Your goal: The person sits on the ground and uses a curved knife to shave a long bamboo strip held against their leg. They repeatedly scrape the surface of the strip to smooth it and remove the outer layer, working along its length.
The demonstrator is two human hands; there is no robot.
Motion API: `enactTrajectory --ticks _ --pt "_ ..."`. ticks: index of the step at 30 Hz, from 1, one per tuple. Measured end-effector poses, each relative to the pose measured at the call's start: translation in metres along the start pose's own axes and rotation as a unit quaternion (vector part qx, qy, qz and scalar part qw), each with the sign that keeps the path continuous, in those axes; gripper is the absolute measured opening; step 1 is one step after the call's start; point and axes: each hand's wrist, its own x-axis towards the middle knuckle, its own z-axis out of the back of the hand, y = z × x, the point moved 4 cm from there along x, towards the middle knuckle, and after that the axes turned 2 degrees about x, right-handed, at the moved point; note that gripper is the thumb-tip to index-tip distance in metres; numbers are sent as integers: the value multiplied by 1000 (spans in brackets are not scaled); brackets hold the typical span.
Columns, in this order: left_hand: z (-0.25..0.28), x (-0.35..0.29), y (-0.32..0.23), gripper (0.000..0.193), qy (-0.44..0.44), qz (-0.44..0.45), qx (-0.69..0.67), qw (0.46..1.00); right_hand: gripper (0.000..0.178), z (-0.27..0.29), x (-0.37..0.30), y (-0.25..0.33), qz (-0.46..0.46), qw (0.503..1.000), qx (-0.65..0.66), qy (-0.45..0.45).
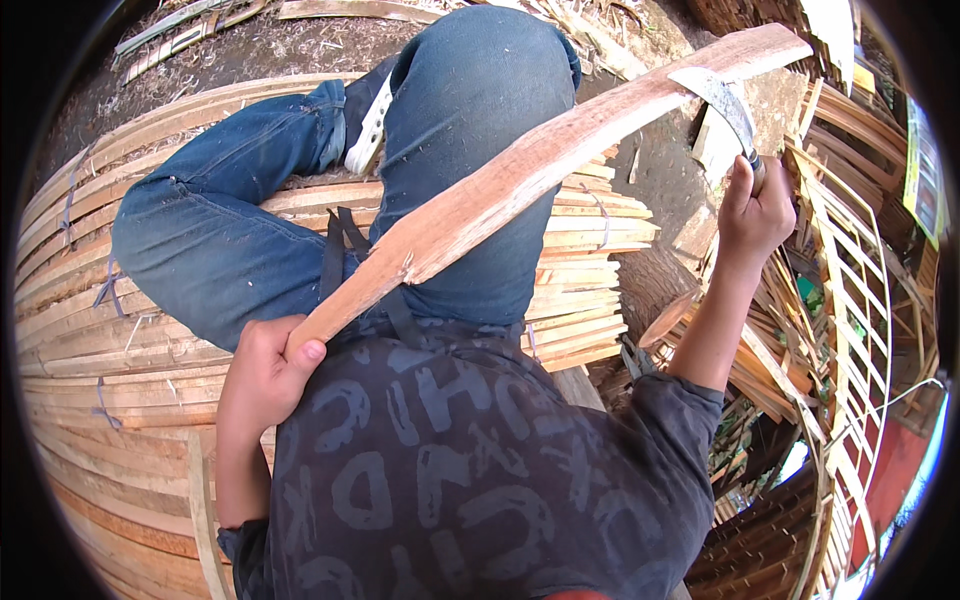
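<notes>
A long, roughly hewn wooden plank (500,193) slants across my lap, from my waist up to the far right, lying over my raised knee. My left hand (268,370) is closed round its narrow near end, the thumb along the top. In my right hand (757,210) is the handle of a curved-bladed knife (722,104), sickle-like in shape. The blade lies at the plank near its far end, its tip over the wood; whether the edge bites in cannot be seen. Splintered, freshly cut grain shows along the plank's near right edge.
Tied bundles of wooden slats (130,360) lie under and beside my legs, to the left and right. A lattice of thin strips (850,300) and loose timber stand at the right. Wood shavings (290,45) litter the ground at the far side. A log (650,285) lies right of the slats.
</notes>
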Motion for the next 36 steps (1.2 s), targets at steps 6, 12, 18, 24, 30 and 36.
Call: enactTrajectory --ticks 6,12,18,24,30,36 --pt "-4 10 3 59 16 11 -1 1000 34 2 -8 46 -85 992 72 57" --pt "2 14 -2 62 5 -18 17 1000 46 -4 -23 114 101 972 178 116" --pt "8 11 1 63 -15 -23 14 1000 40 0 -13 135 131 959 203 149" --pt "24 5 10 59 -139 -16 64 988 31 -11 -18 141 72 943 253 206" --pt "22 7 -8 53 -160 -45 120 979 31 -12 -34 142 54 928 325 173" --pt "17 16 -17 54 -207 -62 199 956 28 -5 -46 136 7 935 295 196"
